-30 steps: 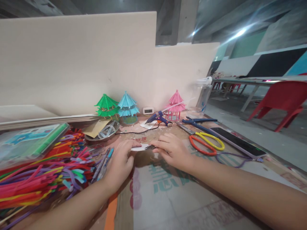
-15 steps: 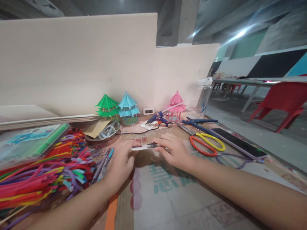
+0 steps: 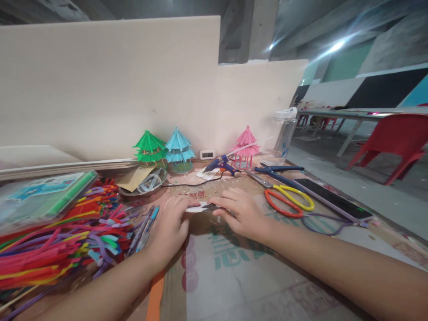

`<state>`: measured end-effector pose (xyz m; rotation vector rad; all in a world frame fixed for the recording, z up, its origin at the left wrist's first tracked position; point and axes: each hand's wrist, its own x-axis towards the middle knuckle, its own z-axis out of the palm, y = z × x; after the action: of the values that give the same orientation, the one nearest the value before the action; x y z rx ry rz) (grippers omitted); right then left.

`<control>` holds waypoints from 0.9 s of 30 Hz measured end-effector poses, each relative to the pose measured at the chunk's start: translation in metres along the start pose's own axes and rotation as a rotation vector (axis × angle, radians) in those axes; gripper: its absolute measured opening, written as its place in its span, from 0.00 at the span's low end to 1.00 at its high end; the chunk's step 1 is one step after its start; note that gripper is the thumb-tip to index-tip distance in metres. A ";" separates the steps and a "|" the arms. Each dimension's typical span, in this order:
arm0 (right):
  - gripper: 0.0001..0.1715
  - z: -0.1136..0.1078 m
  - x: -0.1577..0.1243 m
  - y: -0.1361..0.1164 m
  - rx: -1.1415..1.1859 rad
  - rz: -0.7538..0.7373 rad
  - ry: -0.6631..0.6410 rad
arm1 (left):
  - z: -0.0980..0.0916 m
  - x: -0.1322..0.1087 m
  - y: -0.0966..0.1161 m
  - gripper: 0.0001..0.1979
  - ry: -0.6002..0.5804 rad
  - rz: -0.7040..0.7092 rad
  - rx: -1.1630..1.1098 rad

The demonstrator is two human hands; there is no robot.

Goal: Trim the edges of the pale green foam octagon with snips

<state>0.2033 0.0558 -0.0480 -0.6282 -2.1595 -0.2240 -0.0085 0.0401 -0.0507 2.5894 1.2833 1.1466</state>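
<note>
While I watch from afar, a white piece (image 3: 197, 208) sits at the centre of my clock, between both hands. At nine o'clock, the left hand (image 3: 171, 218) has fingertips on its left end; whether the thumb pinches it, I cannot tell. At three, the right hand (image 3: 240, 211) has thumb and index finger together on a dark pointed tool (image 3: 210, 207). I see scissors (image 3: 263, 181) near two, a glue gun (image 3: 224, 165) at one.

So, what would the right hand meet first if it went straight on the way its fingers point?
Beyond the dark piece it holds, the right hand would probably meet the white piece first, then the left hand; depth is unclear.
</note>
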 end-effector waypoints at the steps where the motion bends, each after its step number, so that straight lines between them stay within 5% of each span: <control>1: 0.19 0.000 0.000 0.000 0.004 0.003 0.002 | 0.000 0.000 0.000 0.23 0.001 0.000 0.000; 27: 0.18 0.000 0.000 0.004 0.018 0.090 0.051 | -0.003 0.000 0.003 0.23 0.025 -0.051 0.016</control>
<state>0.2052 0.0595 -0.0481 -0.7004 -2.0764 -0.1701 -0.0083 0.0380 -0.0476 2.5451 1.3607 1.1686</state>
